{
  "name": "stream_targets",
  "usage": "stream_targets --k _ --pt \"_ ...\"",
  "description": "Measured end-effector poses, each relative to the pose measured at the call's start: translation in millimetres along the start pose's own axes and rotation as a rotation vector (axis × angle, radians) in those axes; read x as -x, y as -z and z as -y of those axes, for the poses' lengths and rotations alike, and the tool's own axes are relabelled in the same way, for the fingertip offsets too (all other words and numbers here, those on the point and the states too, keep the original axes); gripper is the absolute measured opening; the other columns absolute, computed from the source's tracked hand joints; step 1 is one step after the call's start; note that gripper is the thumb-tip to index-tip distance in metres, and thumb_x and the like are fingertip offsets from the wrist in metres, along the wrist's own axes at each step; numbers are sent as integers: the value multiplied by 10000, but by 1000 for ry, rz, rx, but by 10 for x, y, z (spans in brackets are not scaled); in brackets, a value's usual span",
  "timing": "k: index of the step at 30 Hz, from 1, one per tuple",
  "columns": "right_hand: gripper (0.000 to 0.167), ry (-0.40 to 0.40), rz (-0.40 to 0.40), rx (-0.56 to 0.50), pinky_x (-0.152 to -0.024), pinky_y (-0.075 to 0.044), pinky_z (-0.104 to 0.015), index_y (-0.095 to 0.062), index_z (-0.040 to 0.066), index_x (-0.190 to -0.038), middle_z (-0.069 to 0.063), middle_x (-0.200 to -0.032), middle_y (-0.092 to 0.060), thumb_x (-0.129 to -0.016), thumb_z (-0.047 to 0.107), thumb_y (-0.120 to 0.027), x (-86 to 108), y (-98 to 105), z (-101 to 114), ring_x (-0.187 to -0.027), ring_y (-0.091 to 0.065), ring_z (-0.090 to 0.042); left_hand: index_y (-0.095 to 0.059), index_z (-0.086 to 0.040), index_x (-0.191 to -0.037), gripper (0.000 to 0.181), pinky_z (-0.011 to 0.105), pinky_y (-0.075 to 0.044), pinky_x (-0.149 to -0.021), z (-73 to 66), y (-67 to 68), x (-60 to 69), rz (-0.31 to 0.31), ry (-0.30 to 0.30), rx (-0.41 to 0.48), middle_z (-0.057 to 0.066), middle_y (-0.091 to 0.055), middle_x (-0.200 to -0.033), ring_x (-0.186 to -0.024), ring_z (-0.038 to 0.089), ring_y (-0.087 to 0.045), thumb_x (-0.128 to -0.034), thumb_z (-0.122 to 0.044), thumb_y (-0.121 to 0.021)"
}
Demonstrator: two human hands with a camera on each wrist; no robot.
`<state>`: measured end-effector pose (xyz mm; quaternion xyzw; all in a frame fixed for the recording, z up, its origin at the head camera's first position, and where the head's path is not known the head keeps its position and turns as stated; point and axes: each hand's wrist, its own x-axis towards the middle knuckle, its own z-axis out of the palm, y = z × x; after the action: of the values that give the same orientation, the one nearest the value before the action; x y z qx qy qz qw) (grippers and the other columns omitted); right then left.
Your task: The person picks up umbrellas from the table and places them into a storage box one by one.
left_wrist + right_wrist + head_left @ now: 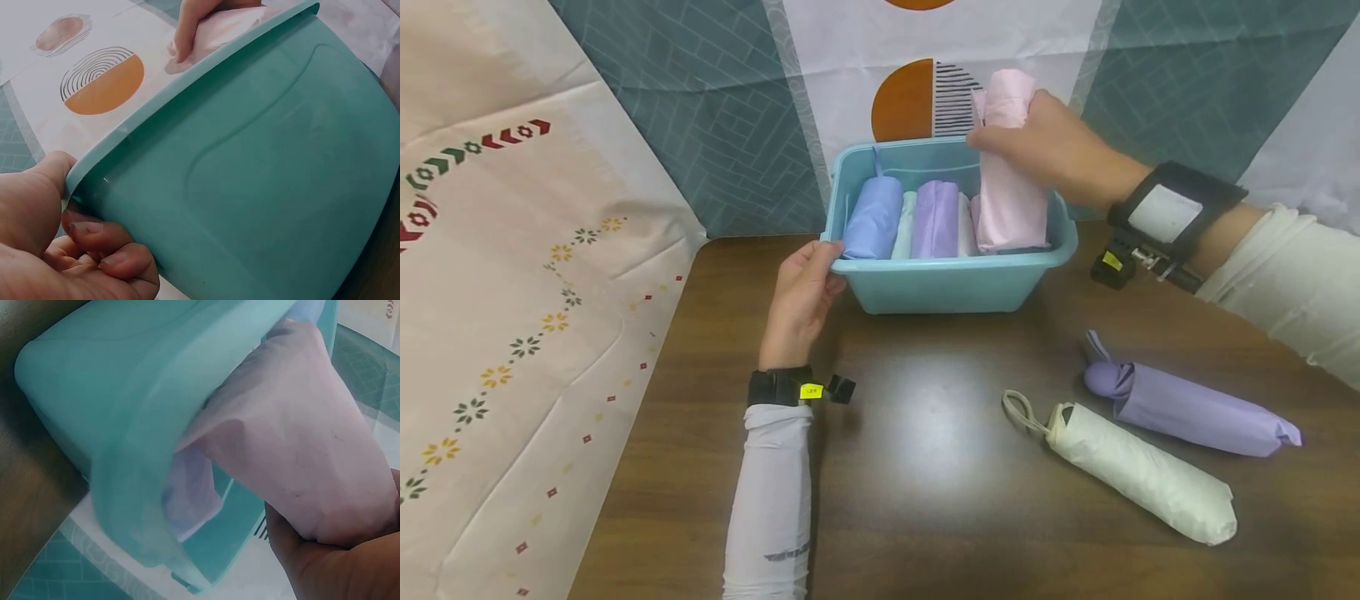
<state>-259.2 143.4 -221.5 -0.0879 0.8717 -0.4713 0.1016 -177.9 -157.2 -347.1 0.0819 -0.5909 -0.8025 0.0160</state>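
Note:
A light-blue plastic bin (940,287) stands at the back of the wooden table. My left hand (801,292) pinches the rim at its front left corner, thumb on top and fingers curled beneath, as the left wrist view also shows. With my right hand (1056,150) I grip a pink folded umbrella (1011,200) near its upper end. It stands tilted, its lower end inside the bin's right part. Beside it in the bin lie a blue rolled umbrella (874,218), a purple one (935,218) and pale rolled bundles, partly hidden. The pink umbrella's wide end fills the right wrist view.
On the table at the right lie a purple folded umbrella (1202,408) and a cream folded umbrella (1142,467) with a wrist loop. Patterned cloth (715,125) hangs right behind the bin. An embroidered cream cloth (535,333) borders the table's left side.

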Motion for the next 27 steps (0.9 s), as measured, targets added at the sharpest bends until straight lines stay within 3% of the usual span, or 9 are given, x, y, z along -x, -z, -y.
stream_targets --k 7,16,20,27 --pt "606 -13 27 4 -714 -579 -275 -417 24 -1366 -114 -1203 -506 -1037 501 -595 -21 -26 40 -975 -614 -221 -525 -85 -720 297 226 -363 -592 15 1 -1 6 -4 9 12 -408 -656 -599 134 -401 -1002 -69 -615" --pt "719 -81 164 -3 -842 -532 -319 -269 -24 -1461 -154 -1311 -398 -1066 537 -483 -62 -102 2 -1080 -542 -234 -544 -88 -750 276 235 -384 -610 0 22 3 11 8 -17 21 -422 -671 -613 147 -417 -1014 -106 -624" --pt "811 -112 240 57 -919 -496 -338 -131 -57 -1528 -214 -1442 -276 -1070 523 -466 -75 -169 -37 -1173 -489 -266 -540 -93 -739 288 235 -383 -611 11 29 0 9 16 -3 16 -417 -665 -607 145 -413 -1012 -102 -631" --pt "766 -58 219 236 -1045 -436 -476 -313 -131 -1473 -278 -1399 -390 -1034 440 -574 -107 -272 -105 -1254 -464 -377 -531 -98 -735 291 243 -370 -608 26 18 -19 15 9 2 9 -417 -656 -599 136 -412 -1006 -96 -636"
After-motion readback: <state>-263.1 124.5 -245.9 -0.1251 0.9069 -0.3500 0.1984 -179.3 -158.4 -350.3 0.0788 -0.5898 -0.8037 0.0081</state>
